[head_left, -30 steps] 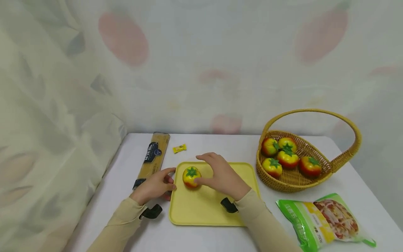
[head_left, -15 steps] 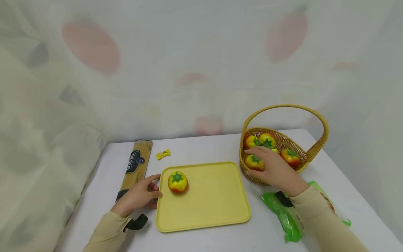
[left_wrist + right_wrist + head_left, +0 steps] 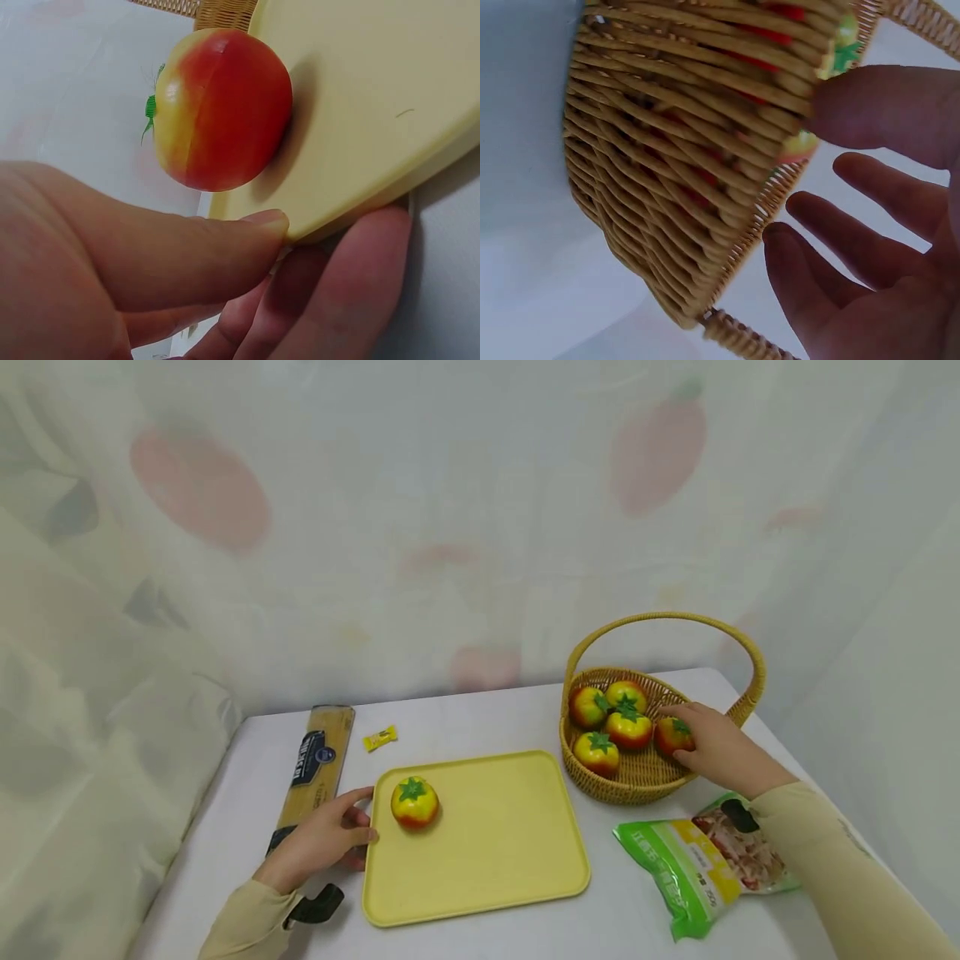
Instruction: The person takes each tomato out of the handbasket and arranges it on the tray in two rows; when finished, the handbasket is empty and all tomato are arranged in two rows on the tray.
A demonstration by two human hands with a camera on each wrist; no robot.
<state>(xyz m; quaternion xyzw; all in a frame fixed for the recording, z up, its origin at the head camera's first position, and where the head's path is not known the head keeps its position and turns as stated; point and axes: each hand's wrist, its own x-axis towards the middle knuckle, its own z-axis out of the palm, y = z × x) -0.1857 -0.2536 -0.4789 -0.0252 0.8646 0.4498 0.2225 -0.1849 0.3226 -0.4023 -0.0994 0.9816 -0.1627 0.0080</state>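
My left hand [image 3: 321, 839] holds the left rim of a yellow tray [image 3: 487, 843]. In the left wrist view its thumb [image 3: 225, 255] lies on the rim and the other fingers are beneath it. One red-and-yellow artificial tomato [image 3: 415, 804] with a green leafy top sits on the tray's left part. Over the right side of a wicker basket [image 3: 630, 791], my right hand [image 3: 727, 750] reaches around another tomato [image 3: 672, 738]. Thumb and fingers are spread at the basket's rim in the right wrist view; the tomato is mostly hidden there behind the weave.
Several more tomatoes [image 3: 597, 754] lie in the basket, under its tall arched handle [image 3: 663, 615]. A green food bag [image 3: 697, 868] lies before it, partly under the right forearm. Left of the tray are a long pasta packet [image 3: 318, 768] and a small yellow wrapped candy [image 3: 380, 738].
My right hand has left the tomato on the tray and moved right to the basket, passing the front-left tomato to the rightmost one. My left hand stays on the tray; the view has turned right.
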